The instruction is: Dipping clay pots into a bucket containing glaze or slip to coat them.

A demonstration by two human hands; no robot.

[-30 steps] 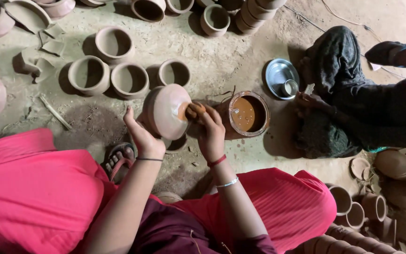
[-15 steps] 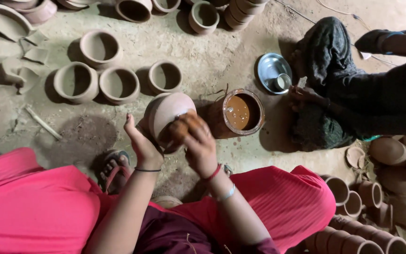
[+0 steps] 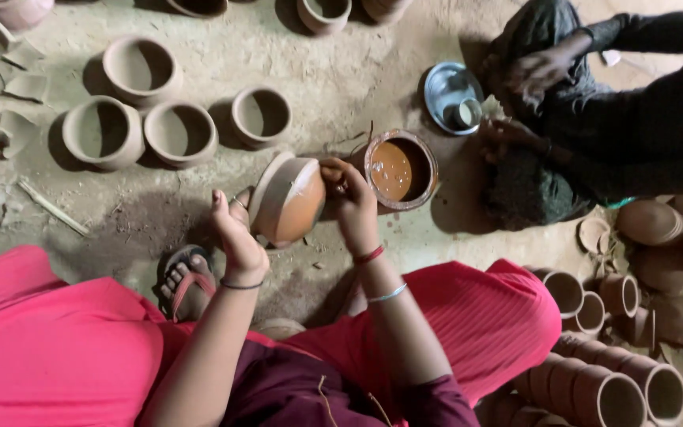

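Observation:
My left hand (image 3: 237,234) holds a small round clay pot (image 3: 290,202) by its rim side, tilted on its side above the dirt floor. The pot's body shines wet orange-brown. My right hand (image 3: 351,199) rests its fingers on the pot's right side, close to a bowl of orange-brown liquid (image 3: 399,168) that stands on the ground just to the right. Whether the right hand holds a cloth or anything else is hidden by its fingers.
Several unpainted clay pots (image 3: 180,133) stand at the upper left, with broken shards (image 3: 11,126) further left. Another person (image 3: 594,134) sits at the upper right beside a steel plate (image 3: 446,93). Stacked pots (image 3: 602,379) fill the lower right. My sandalled foot (image 3: 183,281) lies below the pot.
The pot has been turned in my left hand so its coated side now faces up, and my right hand has shifted from the pot's front to its right side near the bowl.

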